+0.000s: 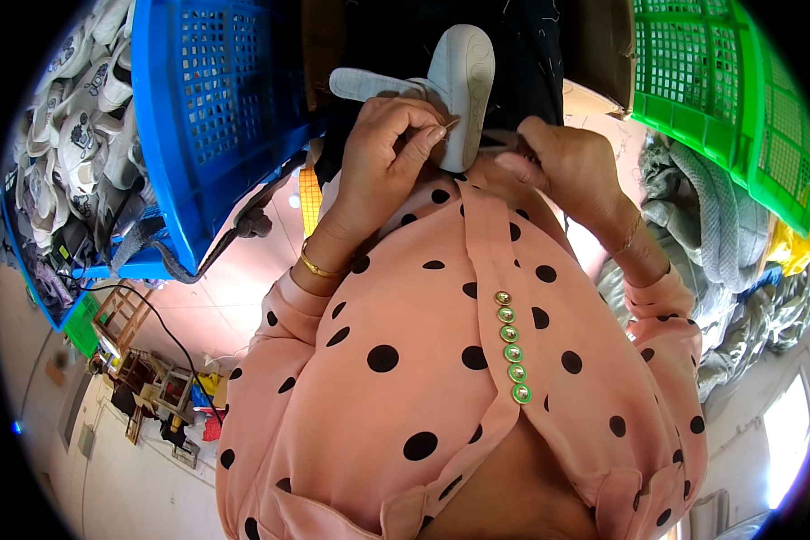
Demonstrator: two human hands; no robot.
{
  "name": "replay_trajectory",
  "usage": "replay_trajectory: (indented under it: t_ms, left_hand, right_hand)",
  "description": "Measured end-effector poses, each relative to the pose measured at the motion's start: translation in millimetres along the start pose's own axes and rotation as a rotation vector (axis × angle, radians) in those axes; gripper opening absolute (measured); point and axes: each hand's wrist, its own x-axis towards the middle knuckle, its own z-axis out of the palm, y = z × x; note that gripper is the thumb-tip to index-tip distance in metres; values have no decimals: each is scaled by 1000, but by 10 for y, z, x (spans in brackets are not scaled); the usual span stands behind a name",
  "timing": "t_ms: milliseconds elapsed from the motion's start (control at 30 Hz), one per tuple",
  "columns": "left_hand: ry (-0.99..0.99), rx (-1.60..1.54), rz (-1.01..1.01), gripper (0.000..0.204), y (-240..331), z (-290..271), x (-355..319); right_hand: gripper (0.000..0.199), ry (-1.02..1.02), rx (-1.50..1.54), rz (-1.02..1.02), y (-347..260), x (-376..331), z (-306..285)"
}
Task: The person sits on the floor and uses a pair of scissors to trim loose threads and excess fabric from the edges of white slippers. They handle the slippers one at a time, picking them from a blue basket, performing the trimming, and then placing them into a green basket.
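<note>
Shoes (85, 130) fill blue crate (164, 117); left hand (389, 153) pinched at pale shoe (470, 94), right hand (574, 164) closed.

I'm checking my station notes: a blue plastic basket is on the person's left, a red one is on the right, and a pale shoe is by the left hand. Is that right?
Not quite: the head view shows that the right-hand basket is green, not red. The blue basket on the left and the pale shoe by the left hand are as you said.
</note>
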Motion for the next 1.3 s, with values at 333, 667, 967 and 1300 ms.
replay_trajectory:
  t_ms: [333, 667, 967, 1300]
  left_hand:
    - [-76, -14, -121, 8, 75, -22, -24]
    - [1, -50, -58, 5, 23, 40, -29]
    - [383, -196, 8, 12, 38, -306, 385]
    - [-126, 186, -453, 26, 106, -444, 37]
  right_hand:
    - [40, -10, -205, -60, -176, 113, 113]
    - [35, -51, -270, -106, -235, 204, 54]
    - [47, 256, 314, 226, 2, 432, 84]
    - [51, 185, 20, 224, 60, 808, 298]
